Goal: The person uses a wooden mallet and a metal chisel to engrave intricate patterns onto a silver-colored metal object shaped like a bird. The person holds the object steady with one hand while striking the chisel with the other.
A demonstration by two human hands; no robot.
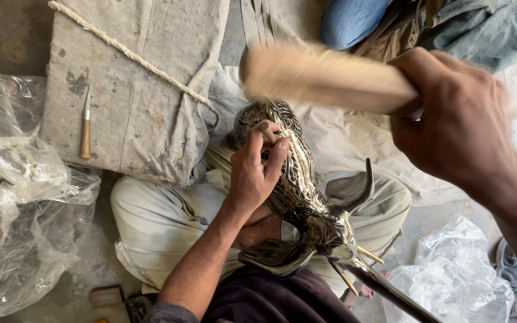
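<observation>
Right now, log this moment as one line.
left hand: holds punch on metal bird | right hand: grips wooden mallet, raised, blurred | bird rests on lap

Engraved metal bird (306, 197) across lap; mallet (324, 78) blurred, probably wooden.

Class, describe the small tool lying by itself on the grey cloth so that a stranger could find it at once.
Find the grey cloth pad crossed by a rope. Near its left edge lies a small tool: the only thing with a wooden handle and thin metal tip, untouched by either hand.
</observation>
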